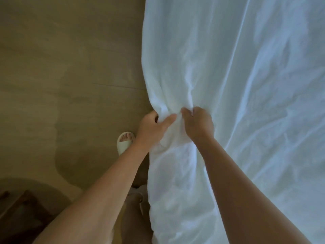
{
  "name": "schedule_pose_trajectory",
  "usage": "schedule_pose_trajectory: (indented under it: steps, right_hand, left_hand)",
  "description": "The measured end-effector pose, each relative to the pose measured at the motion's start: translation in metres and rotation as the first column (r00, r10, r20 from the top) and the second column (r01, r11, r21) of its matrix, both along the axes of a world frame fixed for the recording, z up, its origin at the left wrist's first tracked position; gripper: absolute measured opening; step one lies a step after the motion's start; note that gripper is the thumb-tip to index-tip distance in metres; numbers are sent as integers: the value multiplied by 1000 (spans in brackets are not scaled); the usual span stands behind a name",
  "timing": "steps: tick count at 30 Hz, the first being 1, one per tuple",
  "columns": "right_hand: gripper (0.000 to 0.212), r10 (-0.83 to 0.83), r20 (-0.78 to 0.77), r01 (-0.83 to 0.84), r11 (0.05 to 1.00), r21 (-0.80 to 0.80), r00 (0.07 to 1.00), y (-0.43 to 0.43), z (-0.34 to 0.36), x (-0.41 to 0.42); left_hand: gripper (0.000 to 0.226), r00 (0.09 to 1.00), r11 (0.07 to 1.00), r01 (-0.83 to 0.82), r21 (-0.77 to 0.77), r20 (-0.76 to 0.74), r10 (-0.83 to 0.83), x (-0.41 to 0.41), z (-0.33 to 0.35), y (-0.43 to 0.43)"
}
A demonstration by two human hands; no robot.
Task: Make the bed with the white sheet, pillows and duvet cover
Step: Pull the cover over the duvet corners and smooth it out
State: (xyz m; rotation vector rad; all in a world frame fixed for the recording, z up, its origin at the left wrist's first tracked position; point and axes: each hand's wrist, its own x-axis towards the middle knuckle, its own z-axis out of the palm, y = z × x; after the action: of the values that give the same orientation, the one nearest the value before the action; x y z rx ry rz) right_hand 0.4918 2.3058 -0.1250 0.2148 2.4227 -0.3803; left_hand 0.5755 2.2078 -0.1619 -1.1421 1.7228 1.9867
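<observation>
Head view: sheet (246, 85) fills the right side, draped over the bed edge and hanging toward the floor (61, 67); no pillows or duvet cover in sight.
Left hand (153, 127): fingers curled into a bunched fold at the sheet's hanging edge, thumb laid across the cloth, gripping it.
Right hand (197, 123): just beside the left, knuckles up, fingers closed on the same gather.
Cloth: thin, soft, wrinkled; likely light and limp, so it should follow a pull but sag and crease wherever it is not held.
Grip judgement: the edge is the sensible place to hold; hands this close together control only a narrow span, so spreading them along the hem would probably pull it flatter.
Risk: a loose pinch may slip on smooth fabric.
Nearby: slipper (125, 142) on the person's foot, close to the hanging cloth.
</observation>
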Motion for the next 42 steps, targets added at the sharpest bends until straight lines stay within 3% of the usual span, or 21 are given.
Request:
schedule_pose_trajectory:
  steps: [1,3,4,5,7,9,12,16,18,20,22,25,28,31,33,35,38,40,42]
  right_hand:
    - [40,-24,-53,23,1000,-16,998,4,5,0]
    - [54,-109,-176,106,994,-23,978,13,17,6]
    - [57,-160,-225,157,987,-31,961,17,23,10]
    - [59,-199,-261,193,980,-48,945,20,27,14]
    - [60,-167,-325,148,986,-82,931,22,35,18]
    - [59,-26,-377,0,997,-71,926,21,40,19]
    - [58,135,-390,-149,989,-6,911,19,45,19]
    - [60,136,-494,-176,984,-34,859,21,56,19]
    - [60,131,-621,-218,974,-66,773,20,66,19]
    - [55,160,-750,-313,947,-66,642,18,73,19]
    - [53,129,-801,-341,935,-99,585,16,77,16]
    - [59,-86,-742,-117,969,-218,665,30,83,4]
    - [59,-262,-715,141,964,-225,648,61,85,-10]
    - [58,-280,-681,248,957,-148,677,82,78,-25]
    - [55,-198,-588,252,968,11,784,81,66,-31]
    - [51,-174,-479,239,968,77,860,73,54,-31]
    - [36,-337,-383,316,941,-118,860,53,43,-27]
    - [28,-492,-249,418,859,-296,834,36,41,-26]
    - [37,-508,-172,433,834,-342,844,24,42,-27]
  left_hand:
    - [25,997,973,-74,219,-7,78,-6,-1,-10]
    - [47,959,766,-266,585,79,273,-22,-7,-30]
    - [52,934,667,-338,664,150,324,-32,-11,-38]
    - [49,927,631,-363,686,196,321,-42,-14,-43]
    - [34,947,723,-320,613,225,229,-59,-17,-44]
    - [33,961,807,-241,540,246,122,-69,-17,-42]
    - [40,971,837,-144,527,238,17,-73,-16,-41]
    - [18,962,874,-249,418,211,173,-70,-16,-41]
    - [12,948,890,-312,332,167,270,-69,-13,-45]
    - [18,946,879,-325,348,109,306,-67,-7,-50]
    - [20,951,847,-298,440,58,304,-64,-1,-55]
    - [30,953,761,-282,584,76,295,-63,6,-56]
    - [24,989,889,-113,443,138,57,-69,5,-40]
    - [66,976,965,18,263,205,-74,-90,6,-20]
    - [93,975,962,31,272,206,-90,-105,15,-12]
    - [104,970,950,61,307,206,-129,-116,21,-5]
    - [85,970,948,65,311,205,-134,-117,19,-3]
    - [54,983,956,30,291,165,-81,-117,20,-4]
    - [21,999,986,-25,165,28,21,-119,31,-6]
